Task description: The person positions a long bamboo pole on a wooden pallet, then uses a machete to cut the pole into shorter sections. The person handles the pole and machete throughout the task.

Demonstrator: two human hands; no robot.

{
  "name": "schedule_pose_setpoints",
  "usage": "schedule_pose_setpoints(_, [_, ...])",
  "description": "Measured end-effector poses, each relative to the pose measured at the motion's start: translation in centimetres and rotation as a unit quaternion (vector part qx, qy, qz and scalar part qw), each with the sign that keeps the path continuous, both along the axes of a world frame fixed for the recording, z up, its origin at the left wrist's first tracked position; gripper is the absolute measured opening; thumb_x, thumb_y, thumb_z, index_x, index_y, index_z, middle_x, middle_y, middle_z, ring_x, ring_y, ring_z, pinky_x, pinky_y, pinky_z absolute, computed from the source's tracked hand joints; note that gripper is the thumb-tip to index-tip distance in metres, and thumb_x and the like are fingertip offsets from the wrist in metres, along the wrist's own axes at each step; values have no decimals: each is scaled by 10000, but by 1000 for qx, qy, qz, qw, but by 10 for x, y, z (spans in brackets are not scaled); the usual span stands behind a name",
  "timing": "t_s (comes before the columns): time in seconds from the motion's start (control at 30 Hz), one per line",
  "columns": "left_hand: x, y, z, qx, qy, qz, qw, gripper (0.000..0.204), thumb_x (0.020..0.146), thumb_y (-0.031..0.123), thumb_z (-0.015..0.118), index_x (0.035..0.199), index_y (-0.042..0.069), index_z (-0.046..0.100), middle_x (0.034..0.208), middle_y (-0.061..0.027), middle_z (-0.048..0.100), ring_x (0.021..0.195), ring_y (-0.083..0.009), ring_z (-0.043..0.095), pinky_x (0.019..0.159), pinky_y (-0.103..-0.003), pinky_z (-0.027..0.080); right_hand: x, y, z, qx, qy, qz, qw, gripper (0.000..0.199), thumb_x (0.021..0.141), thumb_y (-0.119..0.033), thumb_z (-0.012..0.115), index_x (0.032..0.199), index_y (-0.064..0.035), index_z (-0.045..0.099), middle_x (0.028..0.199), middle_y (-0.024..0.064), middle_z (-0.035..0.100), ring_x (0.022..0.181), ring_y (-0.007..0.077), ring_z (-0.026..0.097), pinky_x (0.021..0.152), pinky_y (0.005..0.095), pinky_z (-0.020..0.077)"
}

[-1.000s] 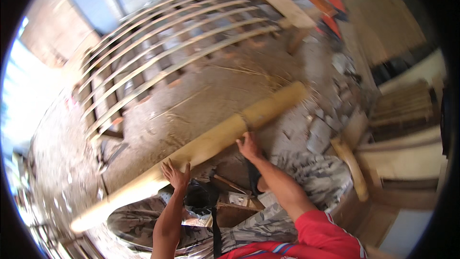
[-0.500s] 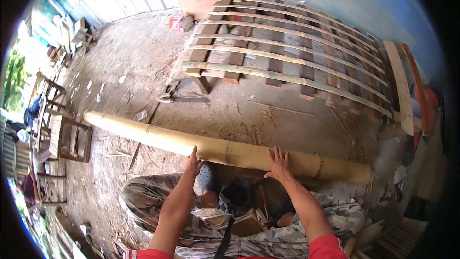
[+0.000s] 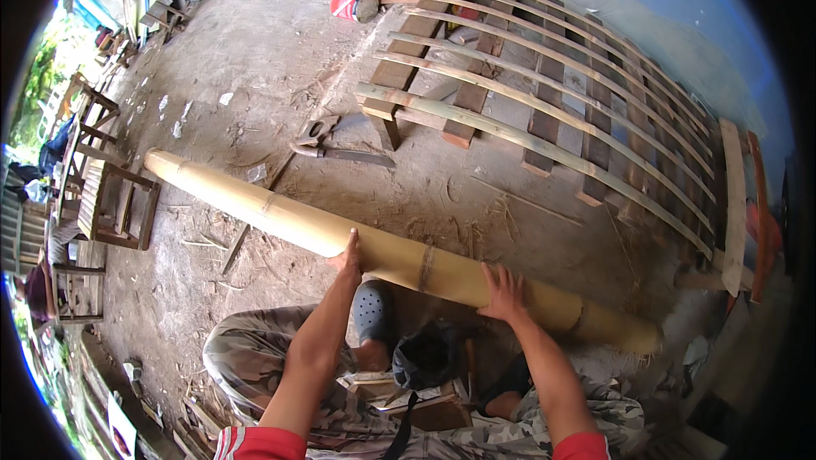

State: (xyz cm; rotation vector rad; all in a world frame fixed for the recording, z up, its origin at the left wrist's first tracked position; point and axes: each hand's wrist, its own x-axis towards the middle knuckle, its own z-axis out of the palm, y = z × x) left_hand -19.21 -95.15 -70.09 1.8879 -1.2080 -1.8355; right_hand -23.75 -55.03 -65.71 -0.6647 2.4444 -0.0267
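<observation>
While flat on one bamboo pole, two hands: left hand, right hand.

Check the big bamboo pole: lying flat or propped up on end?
Lying flat. The bamboo pole stretches lengthwise along the dirt floor, with the left hand and right hand resting on it.

One thick bamboo pole, one machete, two hands.

One head-worn fisheye view looks steeply down from close above. It faces forward over the dusty earthen floor. Straight edges bend near its rim.
</observation>
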Motion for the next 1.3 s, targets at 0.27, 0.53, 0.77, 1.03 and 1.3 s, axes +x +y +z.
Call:
schedule_pose_setpoints(0.27, [-19, 19, 19, 46, 35, 22, 998, 1334, 586, 436, 984, 1496, -15, 118, 1442, -244, 448, 1306, -365, 508, 1055, -538, 478, -8, 2, 6, 23, 19, -35, 999, 1400, 587, -573, 906, 1627, -231, 34, 1648, 205, 150, 1525, 392, 171, 1164, 725, 165])
schedule_pose_setpoints(0.53, [-28, 28, 18, -48, -53, 50, 996, 1330, 552, 457, 989, 1472, -70, 187, 1409, -264, 487, 1270, -362, 541, 1114, -427, 447, 3, -8, 12, 111, 31, -43, 992, 1363, 616, -605, 874, 1624, -213, 44, 1624, 217, 204, 1507, 386, 219, 1154, 724, 197])
schedule_pose_setpoints(0.77, [-21, 26, 21, -17, -49, 60, 997, 1299, 533, 412, 972, 1461, -79, 208, 1382, -276, 497, 1219, -371, 567, 1069, -446, 488, 3, 2, 11, 70, 39, -19, 997, 1277, 631, -534, 858, 1618, -196, 122, 1556, 226, 320, 1459, 400, 291, 1124, 724, 256])
schedule_pose_setpoints(1.03, [-14, 62, 52, 12, -72, 55, 996, 1241, 545, 396, 960, 1428, -42, 206, 1328, -272, 499, 1156, -371, 587, 1003, -481, 529, 21, 45, 24, 21, 44, -33, 998, 1244, 601, -528, 866, 1601, -190, 208, 1522, 224, 350, 1428, 417, 318, 1108, 722, 261])
schedule_pose_setpoints(1.3, [-6, 97, 77, 28, -24, 29, 999, 1153, 565, 349, 962, 1374, -41, 238, 1298, -243, 513, 1130, -361, 595, 951, -506, 557, 33, 93, 47, -17, 67, -56, 996, 1228, 571, -510, 874, 1585, -210, 252, 1517, 224, 349, 1427, 433, 304, 1114, 706, 246])
